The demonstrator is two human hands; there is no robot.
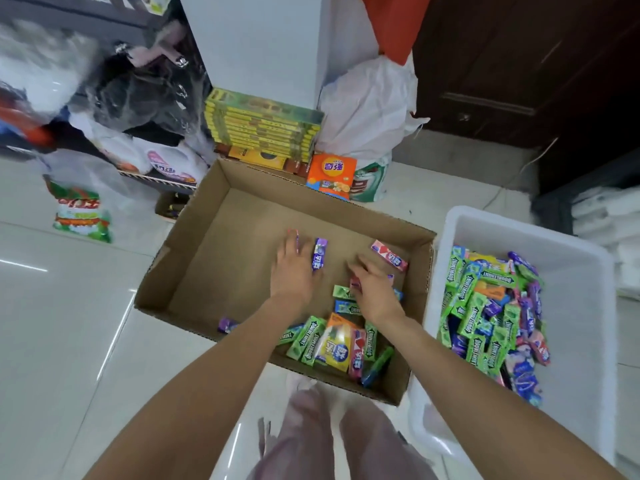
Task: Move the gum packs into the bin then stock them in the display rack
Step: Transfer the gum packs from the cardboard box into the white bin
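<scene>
The gum packs are split between two places: a loose heap (341,342) of green, orange, yellow and pink ones lies in the near right corner of the cardboard box (194,223), with a few strays farther in, and a much bigger pile (491,313) already fills the right half of the white bin (519,230) standing just beside the box on the right. Both hands are down inside the box. The left hand (292,268) lies flat with fingers spread over the box floor, a pink pack (296,239) showing at its fingertips and a purple pack (319,253) touching its thumb side; whether it has hold of either cannot be told. The right hand (372,289) has its fingers curled round a small dark red pack (355,284), just above a green one. Another pink pack (389,255) sits apart near the right wall, and a purple one (227,325) lies against the near wall. By the look of it this is the first step, gathering packs from box to bin, and well along, since most are already across. The next move would call for closing both hands on what they reach and carrying it right over the box wall into the bin; the scattered singles need picking one at a time, while the heap could go by the handful. Stocking the display rack has not begun, and no rack is in sight. Around the box are stacked yellow-green cartons (263,128), an orange packet (333,176) and plastic bags on the tiled floor (69,323).
</scene>
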